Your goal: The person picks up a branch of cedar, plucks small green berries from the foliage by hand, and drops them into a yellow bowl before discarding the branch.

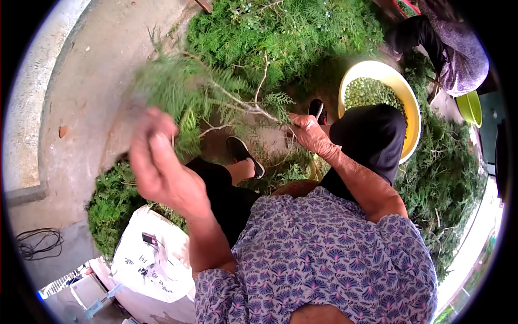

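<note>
My right hand [310, 132] is closed around the woody end of a leafy conifer branch [243, 102]. The branch stretches left from it, its feathery green sprays blurred by motion at the far end. Beside those sprays is my raised left hand [164, 162], smeared at the fingertips. Its thumb and fingers look bent together, and whatever they may hold is hidden. Close to my right knee stands a yellow tub [413, 121] with many small round green cones or berries [372, 93] in it.
A large heap of green branches [291, 38] lies ahead, with more cut greenery [440, 189] to the right. A white sack [154, 256] with a dark phone-like device [150, 239] on it is at left. A coiled black cable [40, 243] lies farther left. Another person [458, 48] sits upper right, near a green basin [469, 108].
</note>
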